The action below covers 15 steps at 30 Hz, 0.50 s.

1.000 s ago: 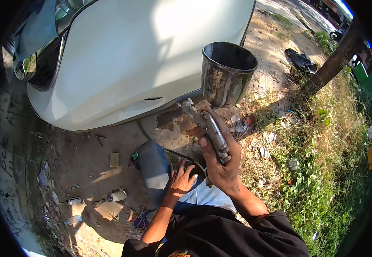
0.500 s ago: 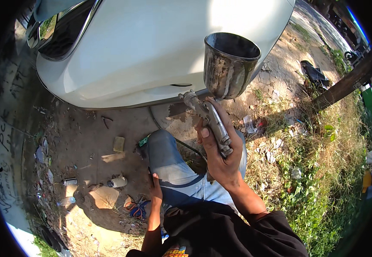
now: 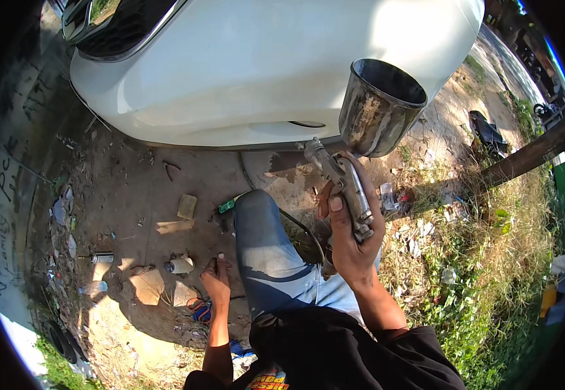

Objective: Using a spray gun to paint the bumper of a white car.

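Observation:
My right hand is wrapped round the metal body of a spray gun, holding it upright in front of the car. Its large, paint-stained cup stands open at the top, and the nozzle points left. A dark hose runs from beneath that hand over my knee toward the car. Off to the left of my leg, my left hand hovers over the ground with curled fingers and shows nothing in it. Past the spray gun stretches the white car bumper, with a small dark slot low on it.
On the dirt to the left lie a pale bottle, a spray can, a yellowish block and pliers. A marked wall rises at far left. Grass and litter spread at right, below a wooden pole.
My left hand has come off my thigh and moved left, its fingers now curled. In the picture, the spray gun and car have shifted right.

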### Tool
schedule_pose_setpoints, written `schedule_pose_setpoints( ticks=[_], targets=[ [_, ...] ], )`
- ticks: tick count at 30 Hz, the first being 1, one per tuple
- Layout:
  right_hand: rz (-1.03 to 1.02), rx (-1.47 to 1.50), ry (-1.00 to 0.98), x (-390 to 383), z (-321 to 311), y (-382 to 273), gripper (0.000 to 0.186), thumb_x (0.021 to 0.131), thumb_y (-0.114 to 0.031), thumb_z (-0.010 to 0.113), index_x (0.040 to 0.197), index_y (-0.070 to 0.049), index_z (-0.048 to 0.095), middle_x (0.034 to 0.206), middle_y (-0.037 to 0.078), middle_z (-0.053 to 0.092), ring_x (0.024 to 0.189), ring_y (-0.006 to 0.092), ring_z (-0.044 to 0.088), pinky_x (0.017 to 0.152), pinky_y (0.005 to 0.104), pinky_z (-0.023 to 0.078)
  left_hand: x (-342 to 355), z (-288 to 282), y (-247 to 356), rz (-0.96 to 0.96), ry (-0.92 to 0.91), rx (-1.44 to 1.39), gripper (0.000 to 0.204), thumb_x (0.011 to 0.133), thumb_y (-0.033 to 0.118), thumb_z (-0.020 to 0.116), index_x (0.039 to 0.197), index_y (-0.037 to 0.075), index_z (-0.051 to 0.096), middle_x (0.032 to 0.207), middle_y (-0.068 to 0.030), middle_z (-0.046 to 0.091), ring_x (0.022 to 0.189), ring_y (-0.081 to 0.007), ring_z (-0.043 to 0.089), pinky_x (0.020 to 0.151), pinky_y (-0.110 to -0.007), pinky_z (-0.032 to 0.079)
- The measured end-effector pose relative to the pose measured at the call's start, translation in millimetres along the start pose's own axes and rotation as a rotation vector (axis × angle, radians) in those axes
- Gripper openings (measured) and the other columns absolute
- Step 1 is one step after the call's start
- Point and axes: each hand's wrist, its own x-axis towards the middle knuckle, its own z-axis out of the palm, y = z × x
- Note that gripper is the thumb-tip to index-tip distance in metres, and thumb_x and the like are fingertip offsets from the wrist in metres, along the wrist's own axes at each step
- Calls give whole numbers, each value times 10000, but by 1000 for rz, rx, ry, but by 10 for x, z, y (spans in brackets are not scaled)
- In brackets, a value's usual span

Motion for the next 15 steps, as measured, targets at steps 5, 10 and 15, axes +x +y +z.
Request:
schedule_pose_setpoints(
  ticks=[5,10,15],
  targets=[
    [59,15,39,31,4,-92,509,1084,-115,604,1558,16,470,985,54,673,842,86,577,745,242,487,395,248,553,261,102,-240,684,1135,487,446,714,-19,634,553,-15,524,501,-99,453,495,-322,378],
    [26,9,92,70,-60,-78,535,1100,-149,582,1571,47,421,951,49,652,814,90,555,744,247,478,564,618,1602,968,40,-119,501,1132,380,443,1073,-47,698,1064,-149,686,881,-201,647,729,-339,518],
    [38,33,133,-33,-69,-81,537,1103,-154,579,1576,42,417,966,60,652,816,97,565,744,256,487,883,1046,2362,1393,161,92,579,1051,245,587,1565,95,367,1607,-304,359,1527,-467,341,1224,-619,300]
  ],
)
